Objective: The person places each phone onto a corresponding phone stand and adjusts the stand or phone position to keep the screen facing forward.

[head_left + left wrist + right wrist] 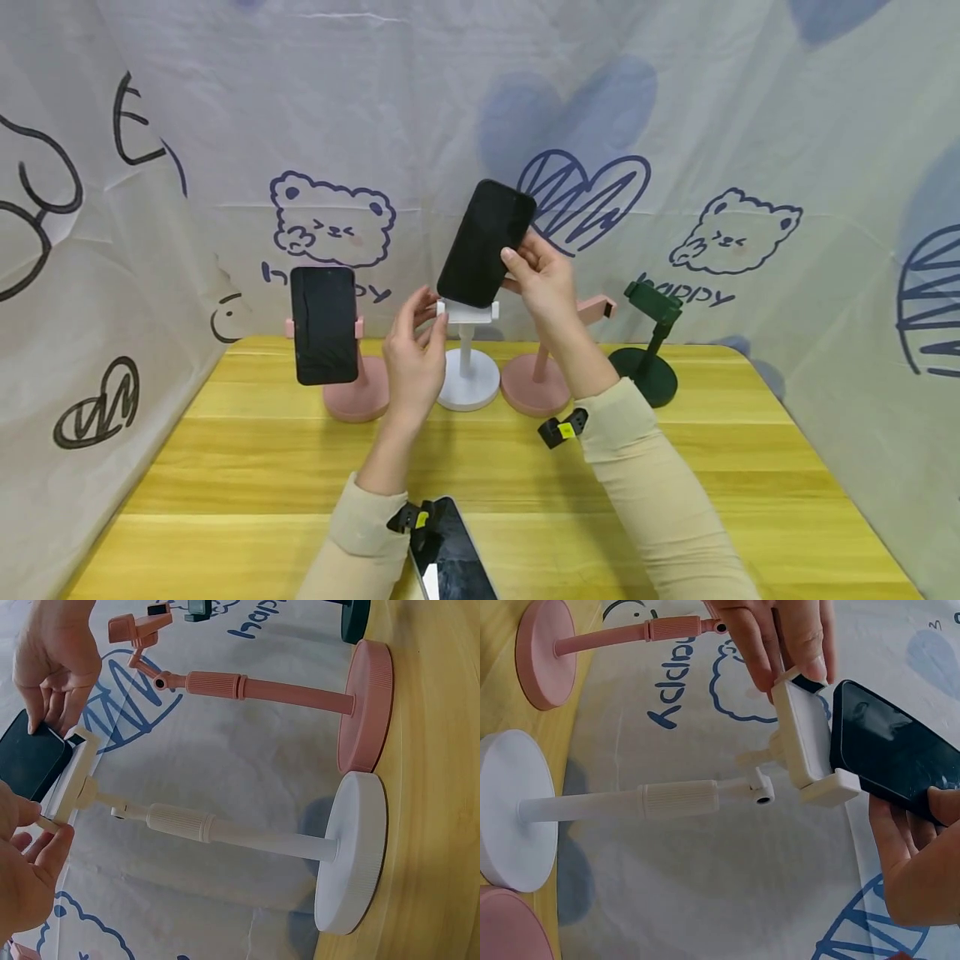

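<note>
the phone [486, 242] is pinched tilted by the right hand [542, 279] just above the clamp [467, 312], which is pinched by the left hand [412, 354].

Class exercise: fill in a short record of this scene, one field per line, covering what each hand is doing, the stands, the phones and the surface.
Left hand: left hand pinches the clamp of the white stand
Right hand: right hand holds a black phone, tilted, its lower end at the clamp
Other stands: two pink, one dark green
Other phones: one upright in the left pink stand; one flat at the near edge
Surface: yellow wooden table
</note>
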